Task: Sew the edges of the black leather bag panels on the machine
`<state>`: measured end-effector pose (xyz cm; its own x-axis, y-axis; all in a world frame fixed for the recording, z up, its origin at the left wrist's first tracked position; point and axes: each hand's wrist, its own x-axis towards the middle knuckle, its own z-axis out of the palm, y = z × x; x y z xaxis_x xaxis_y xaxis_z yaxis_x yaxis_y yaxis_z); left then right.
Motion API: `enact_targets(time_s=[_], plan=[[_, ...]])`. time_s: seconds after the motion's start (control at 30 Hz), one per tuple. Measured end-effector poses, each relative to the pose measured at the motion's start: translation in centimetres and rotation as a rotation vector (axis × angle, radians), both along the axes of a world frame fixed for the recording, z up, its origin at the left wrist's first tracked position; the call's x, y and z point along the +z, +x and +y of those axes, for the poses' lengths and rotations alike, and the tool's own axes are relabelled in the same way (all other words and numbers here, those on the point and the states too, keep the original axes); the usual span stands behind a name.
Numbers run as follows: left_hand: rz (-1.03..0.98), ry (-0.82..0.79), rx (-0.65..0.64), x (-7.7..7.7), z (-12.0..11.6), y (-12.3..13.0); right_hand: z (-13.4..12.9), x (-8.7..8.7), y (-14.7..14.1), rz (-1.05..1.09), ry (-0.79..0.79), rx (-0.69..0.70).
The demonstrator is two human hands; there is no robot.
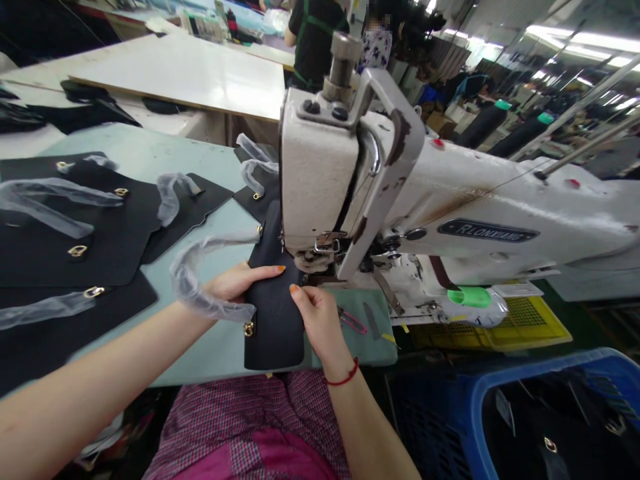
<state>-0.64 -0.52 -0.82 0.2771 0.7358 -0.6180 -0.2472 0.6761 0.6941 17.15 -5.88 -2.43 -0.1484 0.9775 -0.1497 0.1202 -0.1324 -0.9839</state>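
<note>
Flat black leather-look panel (275, 307), centre frame beside the white metal sewing-machine head (315, 177), looks light, bendy, slightly slick; left hand (236, 280) and right hand (319, 319) grip opposite long edges, thumbs up, other fingertips hidden—good hold, minding the floppy film-wrapped curved strap (186, 280).

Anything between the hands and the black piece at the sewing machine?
Nothing visible: the left hand and right hand both have thumbs directly on the black piece. Its plastic-wrapped handle loops across the left wrist, not between.
</note>
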Motion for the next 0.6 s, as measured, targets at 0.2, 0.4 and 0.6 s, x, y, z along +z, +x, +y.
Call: enact_targets(time_s=[0.2,0.4,0.6], plan=[[-0.019,0.01,-0.022,-1.1,-0.1,-0.4,0.2,-0.2,-0.1,0.019,-0.003,0.006],[0.023,-0.019,-0.006,-1.5,0.5,-0.5,0.6,-0.2,-0.2,0.028,0.02,-0.014],[-0.015,0.0,0.033,-0.9,0.8,-0.1,1.1,0.1,-0.2,0.0,0.036,-0.006]])
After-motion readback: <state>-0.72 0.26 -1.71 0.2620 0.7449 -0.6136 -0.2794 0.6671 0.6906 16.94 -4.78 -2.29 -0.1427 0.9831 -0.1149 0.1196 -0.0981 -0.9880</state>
